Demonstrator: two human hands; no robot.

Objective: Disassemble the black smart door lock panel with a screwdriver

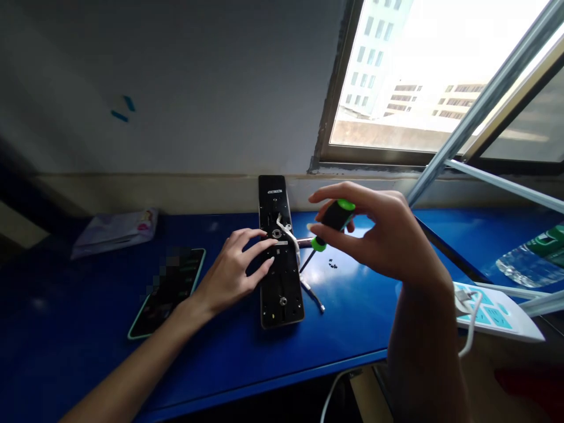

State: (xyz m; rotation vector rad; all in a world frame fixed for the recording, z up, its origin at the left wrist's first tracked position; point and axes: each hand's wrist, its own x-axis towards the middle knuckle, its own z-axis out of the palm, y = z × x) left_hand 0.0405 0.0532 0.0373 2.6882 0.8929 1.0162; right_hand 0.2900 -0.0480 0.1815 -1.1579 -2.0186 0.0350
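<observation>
A long black panel, which looks like the back of a door lock, lies lengthwise away from me on the blue table. A pale cable runs across it and ends in a dark connector on the table to its right. My left hand rests on the panel's left edge with fingers spread. Between the thumb and fingers of my right hand is a screwdriver with a black and green handle. It tilts down, its tip near the panel's right edge; whether it touches anything I cannot tell. Several small screws lie beside it.
A phone lies left of my left hand, with a plastic packet behind it. At the right are a white power strip with a plugged cable, a water bottle and a slanting metal frame. Wall and window stand behind.
</observation>
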